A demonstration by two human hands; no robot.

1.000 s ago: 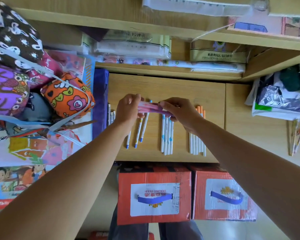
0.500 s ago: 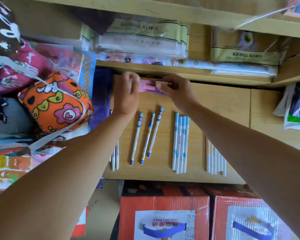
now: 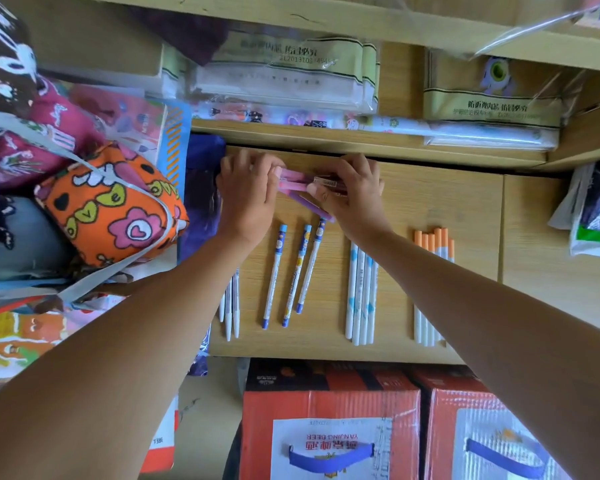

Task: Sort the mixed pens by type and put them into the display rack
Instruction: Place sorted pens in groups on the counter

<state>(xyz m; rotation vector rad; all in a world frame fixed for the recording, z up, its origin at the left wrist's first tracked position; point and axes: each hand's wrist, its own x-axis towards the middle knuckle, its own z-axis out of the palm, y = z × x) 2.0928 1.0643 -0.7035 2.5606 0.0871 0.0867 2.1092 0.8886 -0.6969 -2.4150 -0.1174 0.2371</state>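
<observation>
A bundle of pink and purple pens (image 3: 300, 188) lies crosswise at the back of the wooden shelf board (image 3: 430, 199). My left hand (image 3: 246, 192) grips its left end and my right hand (image 3: 352, 195) grips its right end. In front of them, sorted groups lie lengthwise: thin white pens (image 3: 231, 306) at the left edge, three blue-capped patterned pens (image 3: 293, 275), several white pens with blue marks (image 3: 361, 296), and orange-capped white pens (image 3: 433, 244), partly hidden by my right forearm.
Wrapped stationery packs (image 3: 284, 77) fill the shelf above. Patterned fabric bags (image 3: 108, 206) pile up at the left. Two red cardboard boxes (image 3: 329, 420) stand below the board's front edge. A plastic-wrapped bundle (image 3: 596, 209) sits at the far right.
Both hands carried the pink and purple pens from above the sorted rows to the back of the board, under the upper shelf's edge. The view has shifted closer.
</observation>
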